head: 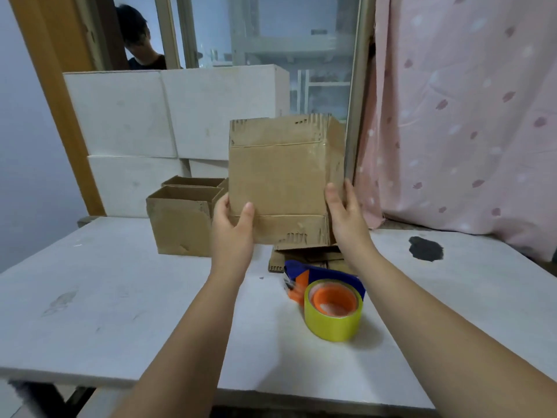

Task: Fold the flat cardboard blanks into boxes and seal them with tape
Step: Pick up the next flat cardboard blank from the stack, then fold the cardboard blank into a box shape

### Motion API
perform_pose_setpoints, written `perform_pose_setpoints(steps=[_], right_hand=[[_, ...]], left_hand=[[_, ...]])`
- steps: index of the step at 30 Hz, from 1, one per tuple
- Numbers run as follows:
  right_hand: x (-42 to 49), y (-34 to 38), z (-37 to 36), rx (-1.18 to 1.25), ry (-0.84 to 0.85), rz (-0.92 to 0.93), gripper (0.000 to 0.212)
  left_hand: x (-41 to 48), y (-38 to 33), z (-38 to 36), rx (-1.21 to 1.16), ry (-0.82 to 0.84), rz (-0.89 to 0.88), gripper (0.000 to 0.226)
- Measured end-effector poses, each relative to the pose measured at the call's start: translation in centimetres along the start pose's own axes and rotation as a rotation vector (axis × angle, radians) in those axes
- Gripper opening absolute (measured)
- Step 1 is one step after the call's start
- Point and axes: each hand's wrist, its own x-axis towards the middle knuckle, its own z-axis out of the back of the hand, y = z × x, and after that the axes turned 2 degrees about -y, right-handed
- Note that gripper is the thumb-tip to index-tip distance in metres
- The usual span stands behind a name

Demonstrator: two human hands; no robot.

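I hold a brown cardboard blank (280, 176) upright above the white table (120, 297); it is partly opened, with one side panel showing at the right. My left hand (232, 230) grips its lower left edge, thumb on the front face. My right hand (345, 215) clasps its lower right corner. Under the blank lies a small stack of flat blanks (310, 256). A tape dispenser (328, 303) with a yellow roll, orange hub and blue body rests on the table in front of the stack.
Two open-topped folded boxes (184, 218) stand at the back left of the table. White cartons (168, 116) are stacked behind them. A pink curtain (467, 116) hangs at the right. A dark stain (425, 248) marks the table. A person (141, 40) stands beyond the window.
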Motion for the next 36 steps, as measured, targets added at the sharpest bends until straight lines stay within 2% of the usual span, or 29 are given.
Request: perform_pose_setpoints(steps=[2, 3, 7, 8, 11, 13, 16, 18, 21, 24, 27, 29, 32, 36], right_hand=[[-1.6, 1.2, -1.1, 0.018, 0.085, 0.002, 0.107], [-2.3, 1.6, -1.5, 0.025, 0.118, -0.002, 0.11], [-5.1, 1.0, -2.0, 0.066, 0.241, -0.009, 0.102], [-5.9, 0.6, -2.2, 0.084, 0.288, 0.007, 0.101], [-7.9, -0.5, -2.6, 0.08, 0.461, 0.04, 0.102], [-8.7, -0.9, -2.8, 0.024, 0.572, 0.057, 0.105], [-9.8, -0.9, -3.2, -0.078, 0.687, 0.058, 0.108], [-10.5, -0.7, -3.5, -0.09, 0.676, 0.083, 0.106], [-10.7, -0.5, -3.8, -0.084, 0.539, 0.123, 0.096], [-10.8, -0.1, -3.8, -0.058, 0.448, 0.113, 0.079], [-10.8, -0.5, -3.8, -0.089, 0.383, 0.113, 0.075], [-10.8, -0.9, -3.8, -0.125, 0.351, 0.111, 0.072], [-10.7, -0.8, -3.8, -0.074, 0.331, 0.13, 0.053], [-10.3, -0.5, -4.1, 0.013, 0.328, 0.092, 0.061]], left_hand=[[-0.9, -0.2, 1.5, -0.034, -0.052, 0.013, 0.029], [-1.4, -0.2, 2.2, -0.051, -0.06, 0.021, 0.032], [-3.5, 0.2, 5.7, -0.038, -0.026, 0.018, 0.022], [-3.8, 0.3, 6.7, -0.006, -0.006, 0.015, 0.025], [-4.2, 0.6, 9.9, 0.181, 0.066, -0.028, 0.057], [-4.3, 0.7, 11.8, 0.309, 0.078, -0.058, 0.06], [-4.6, 0.8, 13.1, 0.176, 0.091, -0.029, 0.054], [-5.0, 0.7, 13.3, 0.125, 0.089, -0.029, 0.065], [-5.5, 0.5, 13.2, 0.095, 0.093, -0.061, 0.087], [-5.6, 0.4, 12.7, 0.111, 0.116, -0.057, 0.097], [-5.5, 0.3, 11.9, 0.175, 0.155, -0.073, 0.1], [-5.5, 0.1, 11.5, 0.195, 0.16, -0.08, 0.095], [-5.7, 0.0, 11.3, 0.193, 0.158, -0.079, 0.066], [-5.5, 0.2, 11.3, 0.139, 0.179, 0.005, 0.07]])
